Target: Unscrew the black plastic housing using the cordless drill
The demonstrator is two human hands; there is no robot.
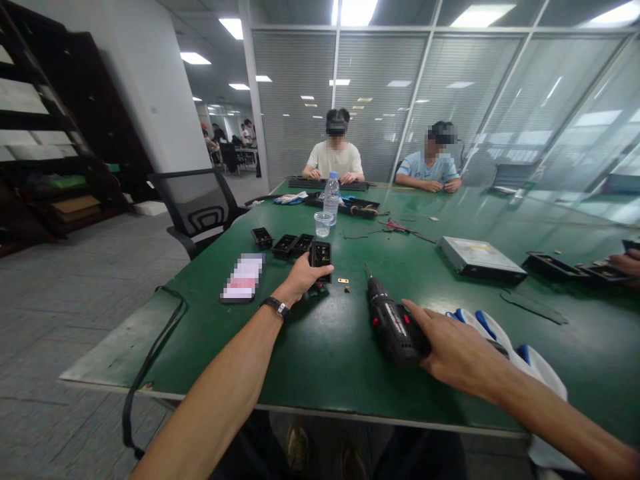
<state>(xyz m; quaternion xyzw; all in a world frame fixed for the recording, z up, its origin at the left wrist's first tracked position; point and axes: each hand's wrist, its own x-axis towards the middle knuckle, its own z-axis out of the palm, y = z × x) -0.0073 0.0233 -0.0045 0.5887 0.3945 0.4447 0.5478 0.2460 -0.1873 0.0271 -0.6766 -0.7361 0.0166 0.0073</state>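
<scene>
My left hand (302, 277) grips a small black plastic box (321, 255), tilted so that its inside, with yellowish metal parts, shows. Under my right hand (447, 340) is a black cordless drill (393, 323), its bit pointing away from me. My fingers are closed about its handle end, partly hidden by the drill body. Between the two hands lie a small brass plate (343, 281) and a tiny dark piece (347, 289). Beyond my left hand stand more black boxes, one (284, 246) near the fingers and another (261, 237) farther left.
A phone (244, 277) lies left of my left arm. A clear cup (323, 224) and a water bottle (331, 199) stand farther back. On the right are a metal-cased device (481, 259) and white-and-blue gloves (520, 353) under my forearm. Two people sit across the green table (320, 373).
</scene>
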